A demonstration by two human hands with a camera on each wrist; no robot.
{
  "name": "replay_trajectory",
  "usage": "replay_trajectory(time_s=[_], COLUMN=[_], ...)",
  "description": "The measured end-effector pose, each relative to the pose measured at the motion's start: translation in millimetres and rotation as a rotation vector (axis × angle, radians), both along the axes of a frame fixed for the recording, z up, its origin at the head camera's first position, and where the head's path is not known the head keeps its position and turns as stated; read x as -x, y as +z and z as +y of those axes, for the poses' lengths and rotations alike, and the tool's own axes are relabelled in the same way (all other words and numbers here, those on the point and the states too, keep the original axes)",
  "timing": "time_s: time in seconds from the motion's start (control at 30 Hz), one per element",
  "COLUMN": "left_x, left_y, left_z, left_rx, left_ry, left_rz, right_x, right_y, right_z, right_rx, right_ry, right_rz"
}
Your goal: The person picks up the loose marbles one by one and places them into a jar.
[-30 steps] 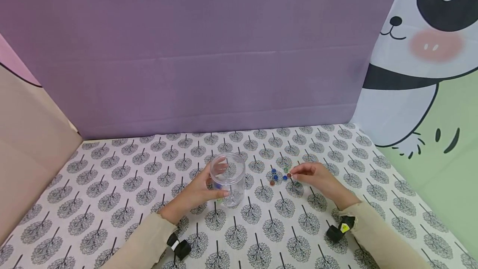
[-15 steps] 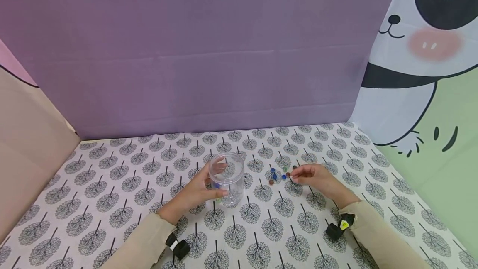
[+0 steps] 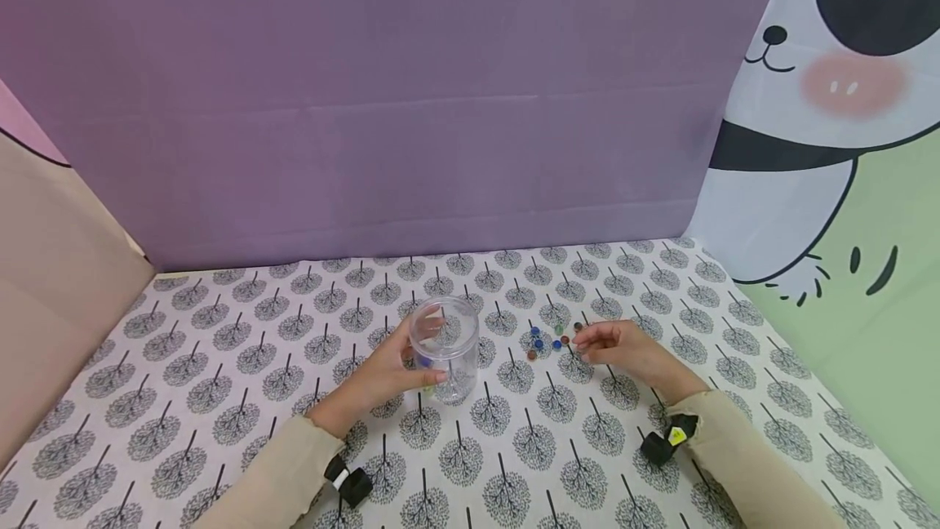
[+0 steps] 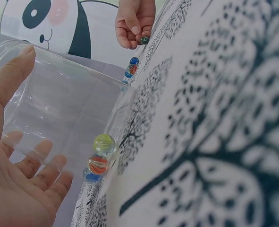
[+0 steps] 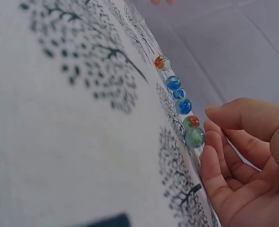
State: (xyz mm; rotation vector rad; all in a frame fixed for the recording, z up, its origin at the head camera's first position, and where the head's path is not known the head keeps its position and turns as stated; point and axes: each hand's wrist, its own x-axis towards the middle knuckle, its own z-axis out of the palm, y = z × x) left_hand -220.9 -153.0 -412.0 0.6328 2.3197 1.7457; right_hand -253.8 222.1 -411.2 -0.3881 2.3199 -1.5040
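Note:
My left hand (image 3: 389, 366) grips a clear plastic jar (image 3: 461, 374) by its side, thumb in front and fingers behind. The jar is upright with an open top. In the left wrist view a yellow-green marble (image 4: 104, 144), an orange marble (image 4: 98, 164) and a blue marble (image 4: 91, 175) show at the bottom of the jar. My right hand (image 3: 620, 347) hovers low over the cloth beside several loose marbles, thumb and forefinger slightly apart. A pale green marble (image 5: 194, 137) is right at its fingertips, with a red-green marble (image 5: 191, 121) behind it.
Loose blue marbles (image 3: 556, 345) and a red marble (image 3: 531, 355) lie to the right of the jar on the tree-print cloth (image 3: 294, 447). A purple curtain (image 3: 404, 145) stands behind, and a panda-print curtain (image 3: 822, 186) hangs at the right.
My right hand's fingertips have drawn slightly away from the red marble beside them, and a dark marble now shows behind them. My left hand keeps its hold on the jar.

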Motion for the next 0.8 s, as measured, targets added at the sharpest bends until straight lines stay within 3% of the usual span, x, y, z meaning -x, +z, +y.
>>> replay_trajectory(time_s=[0.8], left_x=[0.4], left_y=[-1.4], left_z=[-0.3], left_rx=[-0.032], left_ry=[-0.022], left_rz=[-0.005], right_x=[-1.1], right_y=[0.6], right_z=[-1.7], right_rx=[-0.105], right_ry=[0.039], right_rz=[0.035])
